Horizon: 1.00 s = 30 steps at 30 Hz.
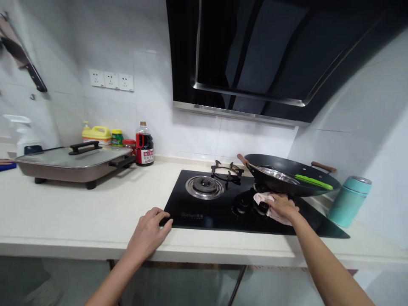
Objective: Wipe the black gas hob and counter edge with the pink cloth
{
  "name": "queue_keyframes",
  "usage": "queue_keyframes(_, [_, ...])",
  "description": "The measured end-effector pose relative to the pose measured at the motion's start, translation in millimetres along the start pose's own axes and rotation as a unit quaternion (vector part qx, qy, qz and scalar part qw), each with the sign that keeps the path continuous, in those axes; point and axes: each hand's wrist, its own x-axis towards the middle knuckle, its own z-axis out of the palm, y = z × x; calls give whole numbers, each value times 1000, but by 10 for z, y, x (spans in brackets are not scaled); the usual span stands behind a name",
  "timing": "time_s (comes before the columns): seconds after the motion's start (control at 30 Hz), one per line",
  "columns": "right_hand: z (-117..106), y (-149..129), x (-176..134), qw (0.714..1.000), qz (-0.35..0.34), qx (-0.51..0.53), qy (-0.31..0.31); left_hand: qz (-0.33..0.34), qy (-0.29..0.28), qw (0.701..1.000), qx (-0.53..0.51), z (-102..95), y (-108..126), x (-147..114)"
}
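Observation:
My right hand [283, 205] presses a pale pink cloth [263, 197] against the black glass gas stove [213, 219], right beside a control knob [263, 207]. A second knob [242, 205] stands just to the left. My left hand [149, 229] lies at the stove's front left corner, its fingers apart and holding nothing. Above the right hand sits a black wok [270, 185] with wooden handles; a bright green utensil handle [314, 182] lies across it. The left burner [205, 187] is uncovered, and a pot support [227, 171] stands behind it, off the burner.
On the left of the counter [95, 212] stands an electric pan with a glass lid [76, 157]. A soy sauce bottle [144, 144], a yellow jug [97, 133] and a spray bottle [24, 134] line the back. A turquoise flask [349, 202] stands right. The range hood [242, 55] hangs overhead.

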Motion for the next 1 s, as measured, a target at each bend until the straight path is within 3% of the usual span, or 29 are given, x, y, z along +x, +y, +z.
queue_keyframes(0.47, [-119, -468, 216, 991, -123, 32, -52, -7, -7, 1000, 13, 0, 0, 16])
queue_keyframes(0.77, [-204, -806, 115, 955, -257, 92, -114, -8, -3, 1000, 18, 7, -22, 31])
queue_keyframes(1.0, [-233, -806, 67, 953, -253, 88, -144, -7, -1, 1000, -7, -27, -16, 17])
